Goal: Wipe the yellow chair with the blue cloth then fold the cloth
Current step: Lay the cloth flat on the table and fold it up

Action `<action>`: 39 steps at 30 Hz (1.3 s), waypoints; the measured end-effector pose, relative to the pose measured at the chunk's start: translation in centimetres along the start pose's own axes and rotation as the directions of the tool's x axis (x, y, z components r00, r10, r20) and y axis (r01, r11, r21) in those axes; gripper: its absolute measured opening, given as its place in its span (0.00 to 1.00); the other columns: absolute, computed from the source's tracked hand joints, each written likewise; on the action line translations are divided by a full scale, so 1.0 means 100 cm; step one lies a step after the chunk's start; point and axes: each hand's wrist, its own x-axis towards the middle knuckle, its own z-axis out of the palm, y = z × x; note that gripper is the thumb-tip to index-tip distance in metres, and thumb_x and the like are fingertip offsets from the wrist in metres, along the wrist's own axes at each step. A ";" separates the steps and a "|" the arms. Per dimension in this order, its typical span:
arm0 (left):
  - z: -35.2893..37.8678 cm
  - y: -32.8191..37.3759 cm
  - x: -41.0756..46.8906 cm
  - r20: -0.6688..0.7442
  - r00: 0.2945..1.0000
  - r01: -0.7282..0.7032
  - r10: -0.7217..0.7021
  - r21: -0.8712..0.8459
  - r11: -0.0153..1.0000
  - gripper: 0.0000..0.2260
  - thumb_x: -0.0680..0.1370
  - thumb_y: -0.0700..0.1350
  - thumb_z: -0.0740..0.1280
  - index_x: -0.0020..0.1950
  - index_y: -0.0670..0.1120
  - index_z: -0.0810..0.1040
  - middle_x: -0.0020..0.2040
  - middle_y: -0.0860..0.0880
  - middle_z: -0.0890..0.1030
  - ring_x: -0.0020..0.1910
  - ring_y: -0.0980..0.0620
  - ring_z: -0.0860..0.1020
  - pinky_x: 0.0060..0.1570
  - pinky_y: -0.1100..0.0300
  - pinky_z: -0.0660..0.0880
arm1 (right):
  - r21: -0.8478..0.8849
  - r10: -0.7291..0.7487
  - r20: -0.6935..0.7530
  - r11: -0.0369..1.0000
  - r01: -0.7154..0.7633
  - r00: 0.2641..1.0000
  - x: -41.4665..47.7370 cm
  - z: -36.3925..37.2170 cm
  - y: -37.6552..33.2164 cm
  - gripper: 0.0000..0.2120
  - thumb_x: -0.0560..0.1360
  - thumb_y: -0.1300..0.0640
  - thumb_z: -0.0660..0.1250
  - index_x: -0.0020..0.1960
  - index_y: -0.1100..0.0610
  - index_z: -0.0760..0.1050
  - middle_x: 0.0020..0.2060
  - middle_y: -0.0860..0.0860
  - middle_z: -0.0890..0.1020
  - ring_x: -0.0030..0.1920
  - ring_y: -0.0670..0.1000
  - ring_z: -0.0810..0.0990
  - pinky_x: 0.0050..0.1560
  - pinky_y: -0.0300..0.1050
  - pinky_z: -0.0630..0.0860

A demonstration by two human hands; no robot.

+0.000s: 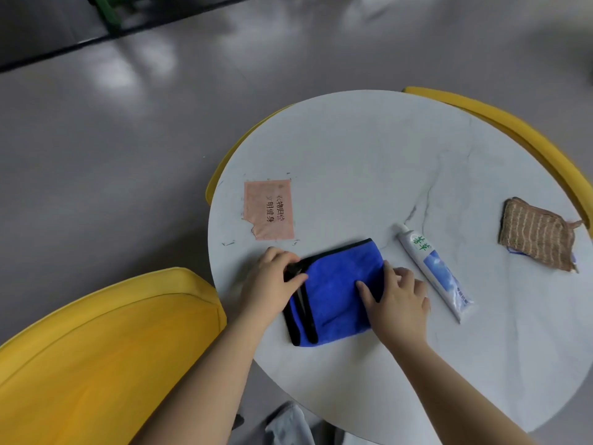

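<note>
The blue cloth [337, 293] with black edging lies folded into a small rectangle on the round white table [369, 149]. My left hand [272, 281] pinches the cloth's black-edged left corner between thumb and fingers. My right hand [398, 303] grips the cloth's right edge, thumb lying on top of the fabric. A yellow chair [106, 342] stands at the lower left beside the table, its seat facing me.
A toothpaste tube [433, 271] lies just right of my right hand. A brown striped scrubbing cloth [539, 234] sits near the table's right edge. A pink label [269, 208] is stuck to the tabletop. Another yellow chair [519, 133] curves behind the table.
</note>
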 end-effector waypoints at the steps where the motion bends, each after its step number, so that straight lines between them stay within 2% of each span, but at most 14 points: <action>1: 0.003 -0.003 -0.001 -0.066 0.996 -0.050 0.058 0.116 0.992 0.12 0.77 0.51 0.70 0.58 0.47 0.81 0.54 0.52 0.76 0.50 0.51 0.76 0.47 0.52 0.77 | 0.040 0.009 -0.028 0.999 -0.007 1.000 -0.002 0.000 0.001 0.30 0.75 0.38 0.61 0.72 0.51 0.64 0.62 0.51 0.71 0.60 0.57 0.67 0.59 0.53 0.66; 4: 0.004 -0.004 0.001 -0.174 0.979 -0.075 0.107 0.181 0.981 0.08 0.78 0.44 0.69 0.55 0.44 0.84 0.50 0.48 0.78 0.48 0.47 0.77 0.45 0.49 0.77 | 0.144 0.077 -0.112 0.988 -0.061 0.991 -0.006 -0.003 0.005 0.25 0.76 0.44 0.64 0.70 0.55 0.69 0.58 0.54 0.76 0.58 0.59 0.70 0.58 0.53 0.68; 7: 0.001 -0.004 0.004 -0.163 0.978 -0.102 0.131 0.173 0.980 0.08 0.79 0.41 0.68 0.55 0.42 0.84 0.49 0.47 0.80 0.49 0.46 0.77 0.45 0.49 0.78 | 0.155 0.161 -0.016 0.975 -0.156 0.987 -0.011 -0.003 0.013 0.19 0.76 0.44 0.64 0.63 0.53 0.73 0.51 0.51 0.77 0.55 0.56 0.72 0.55 0.51 0.70; 10: -0.005 -0.005 0.004 -0.147 0.984 -0.083 0.101 0.121 0.989 0.08 0.80 0.41 0.66 0.57 0.43 0.83 0.52 0.48 0.79 0.51 0.48 0.77 0.46 0.49 0.78 | 0.334 0.182 0.081 0.921 -0.199 0.980 -0.011 -0.004 0.016 0.10 0.75 0.46 0.65 0.51 0.52 0.75 0.44 0.47 0.77 0.50 0.54 0.75 0.49 0.52 0.74; 13: -0.010 -0.009 -0.001 -0.149 0.986 -0.072 0.080 0.053 0.996 0.09 0.80 0.42 0.67 0.58 0.44 0.81 0.54 0.49 0.79 0.51 0.49 0.78 0.48 0.50 0.79 | 0.468 0.182 -0.023 0.871 -0.151 0.983 -0.013 -0.013 0.010 0.06 0.75 0.50 0.66 0.44 0.52 0.72 0.41 0.48 0.75 0.46 0.54 0.75 0.42 0.50 0.74; 17: -0.015 -0.015 -0.011 -0.166 0.981 -0.104 0.104 0.011 0.995 0.08 0.79 0.39 0.67 0.57 0.43 0.82 0.53 0.48 0.80 0.48 0.51 0.79 0.47 0.60 0.77 | 0.325 0.011 -0.236 0.943 0.068 0.972 -0.031 -0.030 -0.015 0.02 0.77 0.55 0.64 0.50 0.50 0.73 0.48 0.44 0.74 0.45 0.50 0.74 0.36 0.45 0.70; 19: -0.017 -0.015 -0.017 -0.165 0.981 -0.101 0.099 -0.004 0.995 0.09 0.79 0.40 0.68 0.58 0.43 0.81 0.53 0.49 0.81 0.46 0.55 0.78 0.45 0.64 0.75 | 0.135 -0.186 -0.373 0.958 0.251 0.909 -0.041 -0.032 -0.027 0.05 0.76 0.60 0.65 0.51 0.54 0.76 0.49 0.47 0.77 0.45 0.53 0.73 0.32 0.44 0.70; 21: -0.017 -0.018 -0.018 -0.151 0.985 -0.081 0.078 -0.013 0.997 0.10 0.79 0.41 0.68 0.60 0.44 0.81 0.55 0.50 0.81 0.45 0.57 0.76 0.44 0.66 0.75 | -0.087 -0.417 -0.428 0.902 0.423 0.802 -0.051 -0.021 -0.036 0.10 0.70 0.65 0.67 0.52 0.58 0.77 0.51 0.53 0.80 0.40 0.58 0.72 0.29 0.46 0.70; 23: -0.017 -0.019 -0.017 -0.196 0.979 -0.064 0.063 0.000 0.998 0.11 0.79 0.41 0.67 0.61 0.44 0.80 0.55 0.49 0.81 0.46 0.53 0.79 0.44 0.59 0.78 | -0.209 -0.579 -0.369 0.814 0.542 0.727 -0.060 0.000 -0.042 0.17 0.67 0.66 0.66 0.55 0.59 0.76 0.53 0.56 0.80 0.39 0.59 0.72 0.32 0.48 0.71; 27: -0.024 -0.009 -0.011 -0.401 0.902 -0.151 0.157 0.046 0.987 0.16 0.80 0.50 0.60 0.58 0.43 0.82 0.53 0.48 0.82 0.51 0.48 0.80 0.50 0.52 0.78 | -0.229 -0.722 -0.157 0.691 0.686 0.674 -0.080 0.040 -0.050 0.18 0.70 0.62 0.63 0.60 0.57 0.76 0.58 0.57 0.79 0.40 0.57 0.74 0.38 0.48 0.71; 30: -0.021 -0.002 -0.004 -0.200 0.924 -0.316 0.326 0.081 0.945 0.18 0.79 0.55 0.61 0.63 0.48 0.80 0.61 0.51 0.79 0.61 0.52 0.76 0.59 0.54 0.73 | -0.246 -0.716 -0.105 0.691 0.679 0.690 -0.086 0.053 -0.050 0.18 0.70 0.61 0.67 0.60 0.56 0.77 0.60 0.54 0.79 0.41 0.56 0.73 0.38 0.48 0.68; 33: -0.006 -0.017 -0.003 0.042 0.927 -0.367 0.374 0.314 0.876 0.24 0.78 0.60 0.56 0.73 0.55 0.71 0.70 0.56 0.73 0.69 0.56 0.69 0.62 0.52 0.71 | -0.266 -0.714 -0.106 0.691 0.673 0.692 -0.093 0.055 -0.040 0.21 0.74 0.60 0.59 0.66 0.55 0.75 0.64 0.51 0.78 0.54 0.57 0.73 0.48 0.49 0.66; 36: 0.003 -0.032 -0.008 0.004 0.965 -0.244 0.262 0.387 0.889 0.26 0.78 0.64 0.52 0.76 0.59 0.65 0.74 0.57 0.69 0.74 0.55 0.62 0.64 0.51 0.65 | -0.245 -0.689 -0.077 0.714 0.656 0.721 -0.099 0.052 -0.030 0.23 0.77 0.57 0.56 0.72 0.52 0.69 0.70 0.47 0.71 0.70 0.56 0.66 0.60 0.50 0.64; 39: 0.011 -0.032 -0.011 0.011 0.980 -0.180 0.198 0.468 0.865 0.26 0.79 0.64 0.50 0.76 0.59 0.63 0.75 0.57 0.67 0.77 0.53 0.58 0.65 0.50 0.61 | -0.248 -0.682 -0.024 0.712 0.657 0.731 -0.094 0.049 -0.024 0.22 0.80 0.51 0.57 0.73 0.51 0.68 0.72 0.48 0.69 0.73 0.55 0.65 0.66 0.53 0.62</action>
